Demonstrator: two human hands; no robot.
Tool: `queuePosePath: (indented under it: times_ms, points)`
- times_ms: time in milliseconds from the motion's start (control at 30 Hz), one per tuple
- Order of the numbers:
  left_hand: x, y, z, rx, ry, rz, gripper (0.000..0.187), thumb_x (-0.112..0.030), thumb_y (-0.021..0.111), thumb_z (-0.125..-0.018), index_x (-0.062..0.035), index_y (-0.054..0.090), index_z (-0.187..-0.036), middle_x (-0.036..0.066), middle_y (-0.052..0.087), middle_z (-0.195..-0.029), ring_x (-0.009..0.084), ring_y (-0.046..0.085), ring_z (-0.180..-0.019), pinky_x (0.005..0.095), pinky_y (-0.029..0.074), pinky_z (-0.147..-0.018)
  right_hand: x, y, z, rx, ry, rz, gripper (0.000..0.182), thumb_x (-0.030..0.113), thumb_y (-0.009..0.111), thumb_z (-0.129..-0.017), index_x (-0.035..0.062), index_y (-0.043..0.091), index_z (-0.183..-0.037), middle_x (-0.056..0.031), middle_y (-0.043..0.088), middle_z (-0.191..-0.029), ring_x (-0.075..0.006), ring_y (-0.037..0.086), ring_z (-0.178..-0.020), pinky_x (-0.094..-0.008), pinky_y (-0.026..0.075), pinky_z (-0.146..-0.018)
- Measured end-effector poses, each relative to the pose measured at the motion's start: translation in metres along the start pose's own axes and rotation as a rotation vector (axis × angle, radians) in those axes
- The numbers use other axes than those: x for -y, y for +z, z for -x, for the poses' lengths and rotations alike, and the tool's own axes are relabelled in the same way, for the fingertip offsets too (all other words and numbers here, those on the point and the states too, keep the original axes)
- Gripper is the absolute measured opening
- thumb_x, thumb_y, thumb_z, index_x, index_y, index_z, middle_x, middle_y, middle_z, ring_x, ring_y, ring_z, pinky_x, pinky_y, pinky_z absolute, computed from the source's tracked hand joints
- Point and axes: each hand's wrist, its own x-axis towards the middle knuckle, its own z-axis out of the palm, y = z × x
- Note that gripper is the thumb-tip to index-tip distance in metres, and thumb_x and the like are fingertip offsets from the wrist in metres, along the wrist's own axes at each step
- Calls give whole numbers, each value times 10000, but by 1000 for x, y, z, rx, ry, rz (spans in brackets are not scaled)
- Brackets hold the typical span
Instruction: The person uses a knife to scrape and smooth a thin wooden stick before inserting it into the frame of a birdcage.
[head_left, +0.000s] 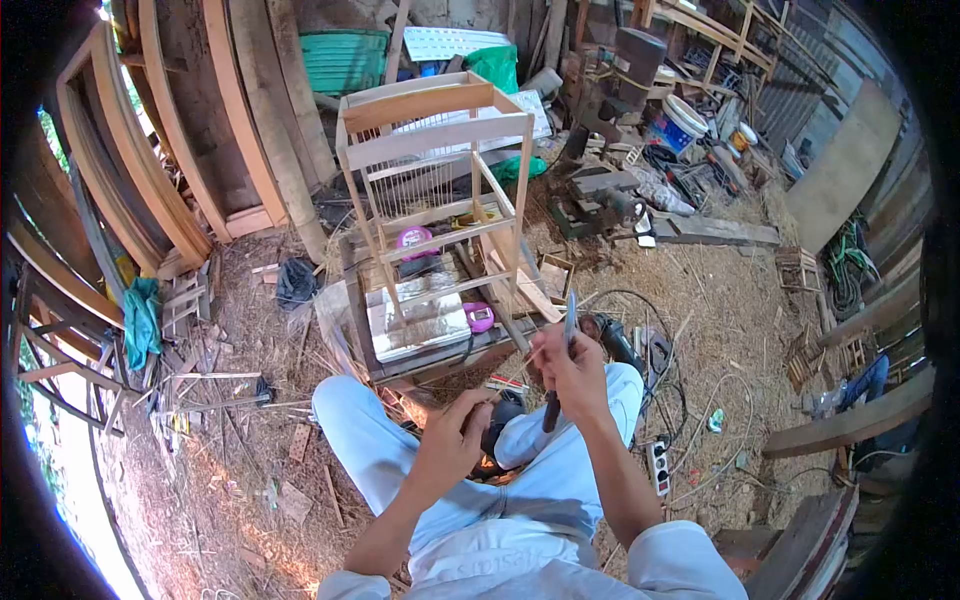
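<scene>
My right hand [572, 375] is closed around a knife [570, 318], its blade pointing up and its dark handle showing below the fingers. Lower and to the left, my left hand [455, 440] is closed, with the end of a thin wooden stick [495, 390] at its fingertips. The stick slants toward my right hand; its far end is hard to make out. Beyond both hands stands a wooden cage frame [440, 152] with thin upright bars along part of it. It rests on a low work table [345, 345].
On the table are a pale board [418, 325] and two pink round items [480, 317]. A power strip [657, 468] and cables lie right of my knee. Curved wooden frames [150, 180] lean at the left. Tools and a white bucket [680, 125] clutter the back right.
</scene>
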Motion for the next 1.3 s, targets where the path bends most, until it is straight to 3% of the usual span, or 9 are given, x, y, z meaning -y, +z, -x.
queuePosePath:
  times_ms: [100, 200, 433, 700, 767, 867, 1000, 1167, 1300]
  points:
    - [2, 1, -2, 3, -57, 35, 135, -95, 531, -900, -12, 593, -986, 61, 580, -674, 122, 562, -625, 263, 451, -584, 14, -7, 12, 1, 12, -343, 324, 293, 447, -961, 47, 574, -1128, 37, 489, -628, -15, 368, -477, -177, 267, -415]
    - [2, -3, -1, 44, -129, 122, 136, -107, 541, -900, 7, 600, -945, 53, 584, -668, 103, 549, -616, 251, 440, -571, 8, -18, 26, 418, 146, -131, 397, 276, 366, -988, 58, 440, -1311, 42, 458, -663, -20, 365, -495, -180, 276, -426]
    - [-3, -3, 6, 131, -111, 71, 141, -116, 552, -898, 0, 625, -931, 50, 590, -637, 99, 540, -560, 250, 432, -530, 14, -18, 21, 567, 121, -34, 263, 212, 438, -968, 22, 616, -1002, 44, 497, -634, -25, 396, -504, -183, 295, -436]
    - [1, -8, 23, 111, -79, -7, 119, -95, 580, -866, -20, 632, -942, 73, 638, -670, 146, 565, -508, 276, 431, -483, 8, -22, 17, 383, 125, 65, 258, 224, 450, -965, 42, 613, -1046, 50, 492, -630, -23, 393, -499, -182, 311, -438]
    - [-1, 1, 19, -10, 39, -191, 89, -71, 595, -839, -36, 636, -909, 85, 646, -683, 211, 592, -540, 312, 440, -513, -9, -3, 28, 575, 117, 37, 260, 239, 464, -961, 50, 642, -957, 43, 501, -616, -20, 392, -476, -173, 306, -417]
    - [-8, -1, 12, -98, 331, -438, 63, -56, 603, -818, -52, 637, -871, 92, 652, -704, 254, 593, -575, 334, 439, -552, -4, -1, 28, 588, 200, -63, 247, 220, 471, -957, 35, 632, -979, 54, 482, -617, -24, 384, -487, -184, 300, -423]
    - [-1, -10, 16, -73, 441, -434, 61, -34, 598, -808, -57, 636, -849, 78, 645, -700, 221, 583, -569, 316, 429, -573, 13, -27, 19, 455, 281, -119, 266, 228, 481, -954, 14, 638, -952, 54, 472, -609, -20, 375, -472, -177, 280, -406]
    - [1, -12, 19, 224, -182, 300, 100, -60, 549, -874, -21, 637, -898, 8, 543, -600, 72, 470, -535, 245, 374, -518, 18, -47, 15, 558, 253, -93, 258, 223, 479, -955, 17, 632, -988, 44, 497, -623, -16, 386, -476, -175, 282, -404]
    - [-3, -7, 10, 271, -91, 266, 148, -108, 528, -907, -7, 635, -928, -2, 522, -615, 48, 427, -557, 224, 360, -507, 13, -7, 35, 647, 40, -83, 246, 231, 487, -953, 26, 607, -1013, 35, 499, -617, -29, 428, -498, -185, 330, -439]
